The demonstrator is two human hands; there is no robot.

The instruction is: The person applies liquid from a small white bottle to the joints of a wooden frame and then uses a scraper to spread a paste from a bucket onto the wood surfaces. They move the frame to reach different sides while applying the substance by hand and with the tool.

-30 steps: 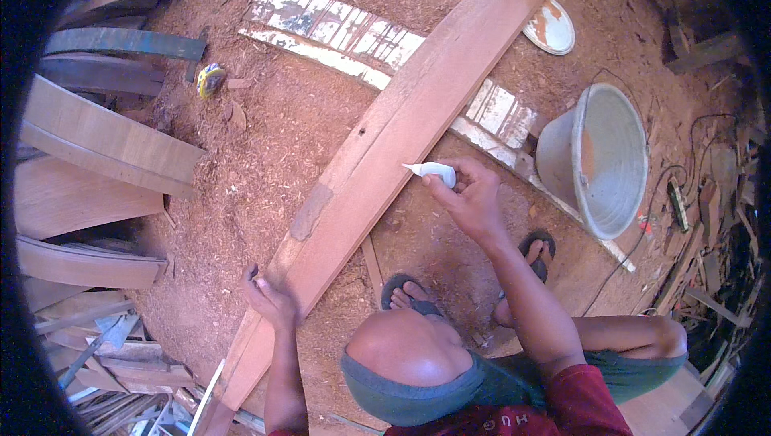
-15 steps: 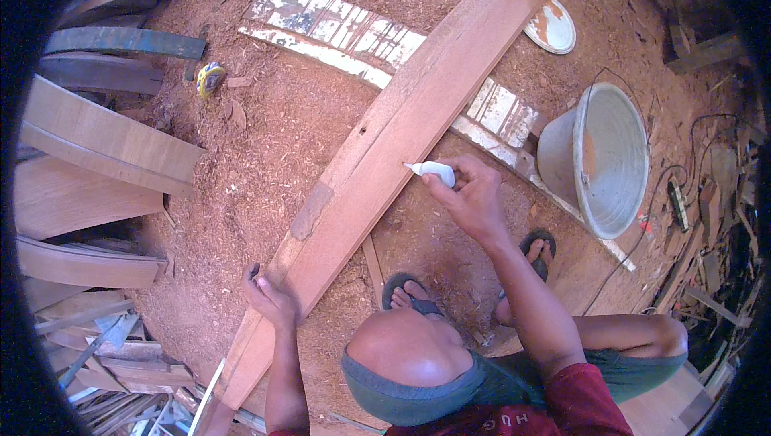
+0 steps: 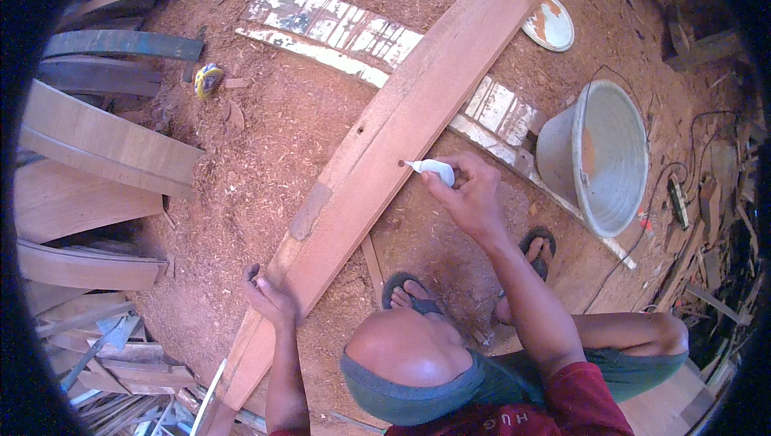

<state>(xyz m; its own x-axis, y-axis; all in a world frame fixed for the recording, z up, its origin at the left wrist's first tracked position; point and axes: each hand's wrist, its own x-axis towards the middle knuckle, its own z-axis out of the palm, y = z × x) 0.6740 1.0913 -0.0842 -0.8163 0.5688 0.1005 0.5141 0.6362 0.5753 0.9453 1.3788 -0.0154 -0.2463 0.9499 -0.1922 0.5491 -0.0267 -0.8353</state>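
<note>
A long reddish-brown wooden plank [image 3: 377,171] runs diagonally from lower left to upper right. My right hand [image 3: 470,187] pinches a small white squeeze bottle [image 3: 434,171] with a pointed nozzle, tilted nearly level over the plank. Its tip meets a small dark wet spot [image 3: 401,164] on the wood. Lower down, my left hand [image 3: 271,301] lies across the plank, fingers curled over its far left edge. Between the two hands is a rough greyish patch [image 3: 310,211] on the board, and a small dark hole [image 3: 359,130] shows farther up.
Beneath the plank crosses a paint-flaked white board [image 3: 337,30]. On the right stand a grey basin [image 3: 612,159] and a round white lid [image 3: 550,25]. Curved wooden pieces [image 3: 104,131] line the left, near a yellow tape measure [image 3: 208,80]. Sawdust covers the ground; a cable [image 3: 658,187] lies right.
A dark wet spot at the bottle's tip has grown larger on the plank. Both hands keep nearly the same place, and the view has shifted very slightly.
</note>
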